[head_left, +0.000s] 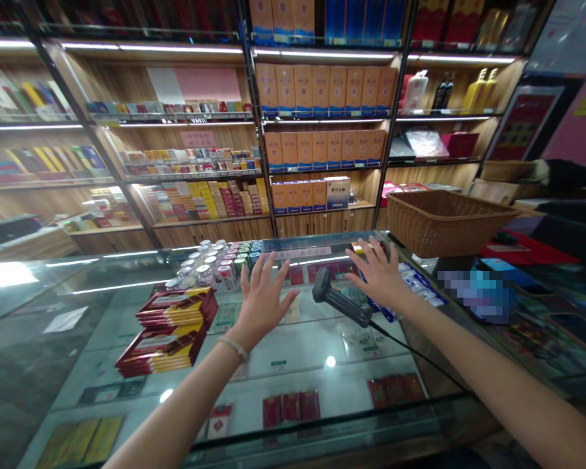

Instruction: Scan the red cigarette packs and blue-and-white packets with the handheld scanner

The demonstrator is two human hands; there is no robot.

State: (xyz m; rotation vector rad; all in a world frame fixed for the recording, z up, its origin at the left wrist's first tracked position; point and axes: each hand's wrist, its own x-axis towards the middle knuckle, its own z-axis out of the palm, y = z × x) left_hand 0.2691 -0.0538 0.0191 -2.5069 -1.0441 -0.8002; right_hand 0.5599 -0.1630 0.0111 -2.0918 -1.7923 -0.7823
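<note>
A: What are the hands doing over this glass counter [303, 348]?

B: Both are hovering with fingers spread, palms down and grasping nothing. The left hand [264, 299], its wrist wearing a pale bracelet [233, 348], is reaching forward; so is the right hand [381, 270]. Whether any fingertip is touching something below, I cannot tell.

A: And the scanner [344, 303]?

B: It is lying unheld on the glass between the hands: the left is hanging at its nine o'clock, the right at its two. Its cable [418, 354] is trailing off toward four.

A: What is surrounding them?

B: Stacks of red-and-gold packets [163, 352] are sitting between eight and nine o'clock from the left hand, with small containers [227, 277] clustering at ten. Blue packets [422, 286] are lying just beside the right hand, around three to four, and a wicker basket [430, 236] is standing at two.

A: Which step is showing?

B: Judging by the pose, a hands-free one: neither hand is lifting or scanning anything.

A: What is a next move calling for?

B: Any hand wanting the scanner would be needing to lower and curl its fingers around it, keeping clear of the cable.
</note>
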